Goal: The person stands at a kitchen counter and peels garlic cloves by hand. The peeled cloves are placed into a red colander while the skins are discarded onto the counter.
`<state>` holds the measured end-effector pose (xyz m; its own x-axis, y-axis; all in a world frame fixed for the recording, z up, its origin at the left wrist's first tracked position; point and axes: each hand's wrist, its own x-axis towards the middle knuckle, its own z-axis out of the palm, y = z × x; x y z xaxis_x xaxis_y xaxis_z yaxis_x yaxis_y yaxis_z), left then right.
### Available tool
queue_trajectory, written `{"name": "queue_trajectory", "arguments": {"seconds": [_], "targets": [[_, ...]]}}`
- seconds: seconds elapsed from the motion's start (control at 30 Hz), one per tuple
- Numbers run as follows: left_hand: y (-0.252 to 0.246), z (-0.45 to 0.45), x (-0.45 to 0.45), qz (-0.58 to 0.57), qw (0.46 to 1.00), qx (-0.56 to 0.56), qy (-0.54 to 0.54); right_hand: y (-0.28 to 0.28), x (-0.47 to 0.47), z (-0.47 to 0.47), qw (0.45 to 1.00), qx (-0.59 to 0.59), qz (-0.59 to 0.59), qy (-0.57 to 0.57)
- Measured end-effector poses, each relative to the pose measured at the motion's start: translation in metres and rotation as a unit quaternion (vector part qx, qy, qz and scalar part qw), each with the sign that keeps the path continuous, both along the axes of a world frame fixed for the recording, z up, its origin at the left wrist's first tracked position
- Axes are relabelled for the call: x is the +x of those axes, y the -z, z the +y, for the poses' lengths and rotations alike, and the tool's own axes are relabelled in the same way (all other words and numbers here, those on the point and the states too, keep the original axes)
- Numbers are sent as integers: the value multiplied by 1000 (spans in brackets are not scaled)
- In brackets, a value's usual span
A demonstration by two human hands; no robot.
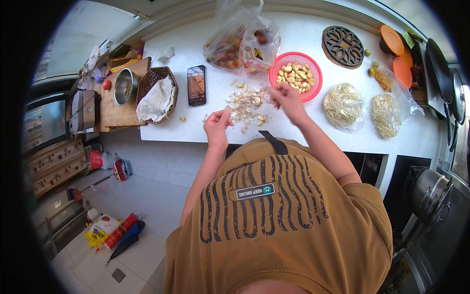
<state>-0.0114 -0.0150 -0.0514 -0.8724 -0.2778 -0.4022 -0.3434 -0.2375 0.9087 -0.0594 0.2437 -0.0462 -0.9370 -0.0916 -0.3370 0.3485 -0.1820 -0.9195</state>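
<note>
My left hand [218, 125] is at the near left of a loose pile of papery garlic skins [248, 104] on the white countertop. Its thumb and forefinger are close together; whether something small sits between them is too small to tell. To the right of the pile, my right hand [288, 101] hovers by the near rim of a red plastic basket [318, 82], fingers bent. I cannot make out anything in its fingertips. Peeled garlic cloves [295, 76] fill the bottom of the basket. A few cloves [261, 118] lie among the skins, and a single clove [183, 119] rests farther left.
A smartphone [196, 85] lies left of the skins; beyond it stand a wicker basket [172, 82] with a white cloth and a steel bowl [119, 86]. A plastic bag of produce [235, 55] is behind. Bagged sprouts [343, 104] and a trivet [343, 46] are right.
</note>
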Motion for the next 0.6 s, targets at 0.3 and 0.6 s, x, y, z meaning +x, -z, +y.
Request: {"name": "queue_trajectory", "arguments": {"seconds": [0.3,0.6], "targets": [[13,-31,2,-55,988,-121,-84,-6,-4,35,908,330,249,67],[20,-13,8,-93,983,-97,123,40,18,-16,821,425,343,-168]]}}
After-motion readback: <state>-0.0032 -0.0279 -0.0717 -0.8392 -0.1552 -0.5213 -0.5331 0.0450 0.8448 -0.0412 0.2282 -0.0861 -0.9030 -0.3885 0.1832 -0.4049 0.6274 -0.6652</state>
